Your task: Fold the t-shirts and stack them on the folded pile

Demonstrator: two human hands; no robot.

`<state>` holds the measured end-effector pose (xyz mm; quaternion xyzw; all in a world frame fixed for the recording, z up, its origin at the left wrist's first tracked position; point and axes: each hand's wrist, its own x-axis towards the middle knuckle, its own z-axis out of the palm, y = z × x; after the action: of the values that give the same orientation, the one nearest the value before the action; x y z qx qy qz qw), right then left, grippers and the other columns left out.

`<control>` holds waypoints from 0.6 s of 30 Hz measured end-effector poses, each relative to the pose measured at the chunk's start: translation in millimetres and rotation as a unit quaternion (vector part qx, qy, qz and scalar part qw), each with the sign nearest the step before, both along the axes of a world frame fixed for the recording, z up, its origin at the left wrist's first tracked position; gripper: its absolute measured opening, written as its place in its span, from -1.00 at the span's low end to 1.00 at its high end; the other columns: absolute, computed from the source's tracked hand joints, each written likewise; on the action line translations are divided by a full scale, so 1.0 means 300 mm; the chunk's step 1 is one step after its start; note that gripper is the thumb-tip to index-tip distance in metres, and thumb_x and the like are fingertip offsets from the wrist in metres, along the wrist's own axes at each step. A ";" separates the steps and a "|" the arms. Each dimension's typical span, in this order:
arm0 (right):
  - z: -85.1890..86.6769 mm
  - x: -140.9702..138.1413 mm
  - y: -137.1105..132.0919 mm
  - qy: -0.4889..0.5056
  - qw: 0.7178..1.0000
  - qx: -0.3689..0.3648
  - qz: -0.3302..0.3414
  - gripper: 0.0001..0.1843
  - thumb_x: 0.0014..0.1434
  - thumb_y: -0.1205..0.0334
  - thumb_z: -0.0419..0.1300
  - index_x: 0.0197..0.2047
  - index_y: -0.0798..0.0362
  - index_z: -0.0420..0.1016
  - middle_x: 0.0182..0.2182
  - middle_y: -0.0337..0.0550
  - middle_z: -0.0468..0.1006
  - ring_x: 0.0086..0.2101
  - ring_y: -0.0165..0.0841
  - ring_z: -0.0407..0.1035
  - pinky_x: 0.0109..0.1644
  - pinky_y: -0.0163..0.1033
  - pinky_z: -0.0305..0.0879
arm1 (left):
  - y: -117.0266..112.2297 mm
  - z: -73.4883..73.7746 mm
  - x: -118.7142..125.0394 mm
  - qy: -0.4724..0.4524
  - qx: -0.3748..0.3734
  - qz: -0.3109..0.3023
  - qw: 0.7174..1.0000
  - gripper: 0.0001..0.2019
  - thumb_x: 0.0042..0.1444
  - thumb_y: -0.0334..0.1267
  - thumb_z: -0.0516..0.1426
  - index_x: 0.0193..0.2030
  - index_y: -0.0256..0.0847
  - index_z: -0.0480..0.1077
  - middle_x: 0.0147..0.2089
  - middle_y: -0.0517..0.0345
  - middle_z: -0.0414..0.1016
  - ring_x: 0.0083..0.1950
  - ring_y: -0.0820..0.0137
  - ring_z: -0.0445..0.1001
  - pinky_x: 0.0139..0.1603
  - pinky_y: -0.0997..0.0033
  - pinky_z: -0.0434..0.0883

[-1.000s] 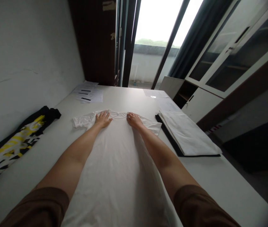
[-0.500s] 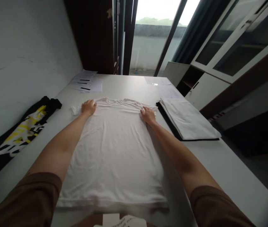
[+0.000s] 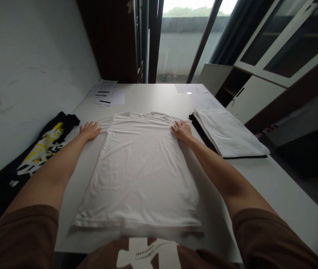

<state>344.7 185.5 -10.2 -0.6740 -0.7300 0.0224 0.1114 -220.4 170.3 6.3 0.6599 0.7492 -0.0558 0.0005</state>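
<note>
A white T-shirt [image 3: 142, 168] lies spread flat on the white table, its neckline at the far side and its hem toward me. My left hand [image 3: 90, 130] rests palm down at the outer end of the left sleeve, fingers spread. On the right sleeve near the shoulder lies my right hand [image 3: 181, 130], also flat with fingers apart. Small wrinkles run across the shirt's chest and shoulders. Neither hand grips the cloth.
Left, by the wall, lies a black garment [image 3: 41, 149] with yellow and white print. Folded white cloth [image 3: 228, 134] rests over black cloth at right. Papers [image 3: 108, 95] lie at the far left, more sheets [image 3: 195, 95] at the far right. A cabinet [image 3: 255, 97] stands beyond.
My left hand has slid outward from the left shoulder to the sleeve's end, and that sleeve now lies straighter. My right hand stays on the right sleeve. The view has shifted slightly.
</note>
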 end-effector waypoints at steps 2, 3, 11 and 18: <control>0.020 -0.005 -0.067 0.006 0.999 0.030 0.043 -0.34 0.44 -0.09 -0.06 0.43 0.15 0.20 0.43 0.20 0.07 0.39 0.02 -0.07 0.40 0.18 -0.10 | -0.030 0.028 0.062 0.007 0.041 -0.062 0.997 -0.36 0.40 0.03 -0.16 0.50 -0.28 0.07 0.55 -0.19 -0.06 0.53 -0.05 -0.06 0.42 -0.26 -0.02; 0.028 -0.008 -0.115 0.009 0.996 0.041 0.072 -0.35 0.44 -0.09 -0.04 0.43 0.12 0.21 0.44 0.15 0.07 0.40 0.01 -0.08 0.41 0.17 -0.09 | -0.056 0.039 0.108 0.005 0.064 -0.106 0.992 -0.38 0.40 0.00 -0.14 0.48 -0.28 0.11 0.54 -0.18 -0.02 0.53 -0.01 -0.04 0.44 -0.20 -0.03; 0.057 -0.039 -0.633 -0.005 0.968 -0.028 0.249 -0.33 0.42 -0.12 -0.01 0.47 0.00 0.15 0.47 0.03 -0.01 0.43 -0.02 -0.13 0.44 0.16 -0.08 | -0.396 0.062 0.612 -0.106 0.046 -0.481 0.869 -0.51 0.42 -0.03 -0.06 0.38 -0.15 0.28 0.49 -0.05 0.14 0.50 0.14 0.06 0.47 0.01 0.05; 0.098 -0.056 -0.943 -0.020 0.945 -0.039 0.324 -0.31 0.43 -0.12 0.01 0.51 -0.08 0.05 0.50 -0.07 -0.13 0.45 -0.06 -0.23 0.49 0.18 -0.23 | -0.475 0.030 0.948 -0.138 0.024 -0.524 0.840 -0.50 0.44 -0.04 -0.06 0.43 -0.09 0.20 0.52 -0.05 0.08 0.51 0.13 0.05 0.46 -0.05 0.05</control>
<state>328.0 -97.4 19.4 -0.4048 -0.9097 0.0724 0.0572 64.0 28.0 15.3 0.9549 0.2844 0.0619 0.0590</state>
